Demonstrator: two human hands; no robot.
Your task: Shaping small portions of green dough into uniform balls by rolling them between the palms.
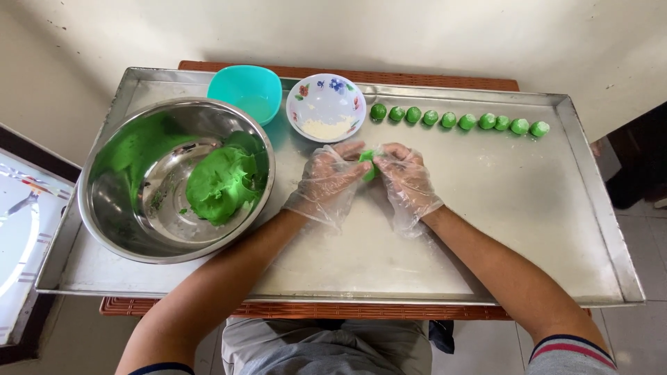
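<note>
Both my hands wear thin clear plastic gloves and meet over the middle of a large metal tray (486,229). My left hand (326,182) and my right hand (407,179) pinch a small piece of green dough (367,164) between their fingertips. A steel mixing bowl (121,208) at the left holds a big lump of the same green dough (219,184). A row of several small green dough balls (458,121) lies along the tray's far edge, to the right of my hands.
A turquoise plastic bowl (243,90) and a white flowered bowl (326,104) with pale filling stand at the tray's far side. The tray rests on a brown woven-topped table (313,309) against a cream wall. A framed panel (21,236) leans at far left.
</note>
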